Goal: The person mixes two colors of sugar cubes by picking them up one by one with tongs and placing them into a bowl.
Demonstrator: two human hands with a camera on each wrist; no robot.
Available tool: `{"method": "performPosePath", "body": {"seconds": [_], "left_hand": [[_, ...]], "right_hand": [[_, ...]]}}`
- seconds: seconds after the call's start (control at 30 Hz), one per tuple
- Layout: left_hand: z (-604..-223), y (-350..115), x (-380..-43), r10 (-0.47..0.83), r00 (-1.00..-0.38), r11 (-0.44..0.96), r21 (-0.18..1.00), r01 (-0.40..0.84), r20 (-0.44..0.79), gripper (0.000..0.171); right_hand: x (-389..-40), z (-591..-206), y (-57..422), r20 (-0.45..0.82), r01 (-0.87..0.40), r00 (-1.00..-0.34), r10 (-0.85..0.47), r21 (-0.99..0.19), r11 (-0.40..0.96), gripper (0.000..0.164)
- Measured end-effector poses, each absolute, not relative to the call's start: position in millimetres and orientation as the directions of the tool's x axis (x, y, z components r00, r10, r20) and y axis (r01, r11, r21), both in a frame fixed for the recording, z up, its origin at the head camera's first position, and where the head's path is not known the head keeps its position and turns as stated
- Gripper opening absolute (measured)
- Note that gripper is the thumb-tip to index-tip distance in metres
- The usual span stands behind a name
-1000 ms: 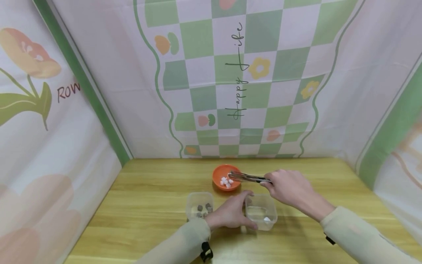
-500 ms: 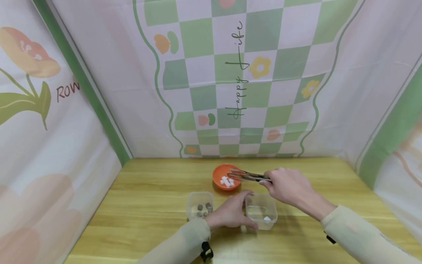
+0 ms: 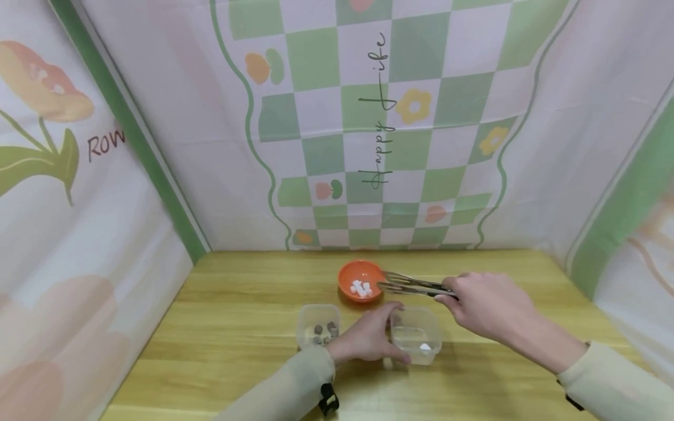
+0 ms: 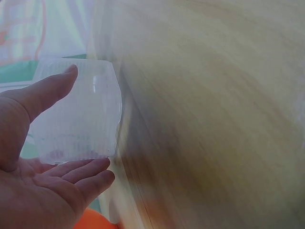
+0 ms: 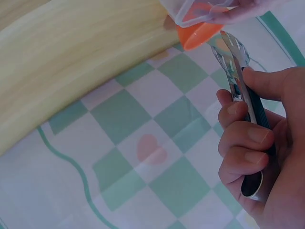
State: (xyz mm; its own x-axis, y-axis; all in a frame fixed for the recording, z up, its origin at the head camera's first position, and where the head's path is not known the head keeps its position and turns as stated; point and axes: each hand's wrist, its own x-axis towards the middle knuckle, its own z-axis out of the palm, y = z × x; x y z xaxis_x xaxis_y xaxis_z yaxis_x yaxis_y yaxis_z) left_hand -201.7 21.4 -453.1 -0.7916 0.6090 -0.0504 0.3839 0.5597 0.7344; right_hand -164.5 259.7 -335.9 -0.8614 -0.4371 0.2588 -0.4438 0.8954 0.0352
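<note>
My left hand (image 3: 371,336) holds a clear plastic container (image 3: 429,321) at its left side, thumb at the near corner and fingers at the far one; the left wrist view shows the hand spanning the container (image 4: 81,109). A white piece (image 3: 425,347) lies inside it. My right hand (image 3: 489,304) grips metal tongs (image 3: 416,286) with dark handles, also seen gripped in the right wrist view. The tongs' ends stand apart at the right rim of an orange bowl (image 3: 344,273), with nothing visible between them. Several small white cubes (image 3: 361,288) sit in the bowl.
A second clear container (image 3: 310,313) with several dark grey-brown cubes (image 3: 330,328) stands left of my left hand, partly hidden by the forearm. Everything stands on a wood-grain table (image 3: 237,327). A patterned cloth (image 3: 368,134) hangs behind it and at both sides.
My right hand and the tongs have drawn back to the right, from over the bowl to its right rim. The tongs' ends have spread wider. The left hand stays at the container.
</note>
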Motion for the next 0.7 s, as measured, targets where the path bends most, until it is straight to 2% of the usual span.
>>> {"method": "performPosePath", "body": {"seconds": [0.37, 0.7], "left_hand": [[-456.6, 21.2, -200.1, 0.607, -0.792, 0.564, 0.737, 0.373, -0.063, 0.106], [-452.4, 19.1, -199.2, 0.603, -0.796, 0.549, 0.751, 0.367, -0.051, 0.103]], "right_hand": [[-140.4, -323.4, 267.6, 0.303, -0.465, -0.833, -0.463, 0.069, 0.882, 0.028], [-131.6, -309.3, 268.2, 0.287, -0.455, -0.834, -0.471, 0.126, 0.882, 0.032]]}}
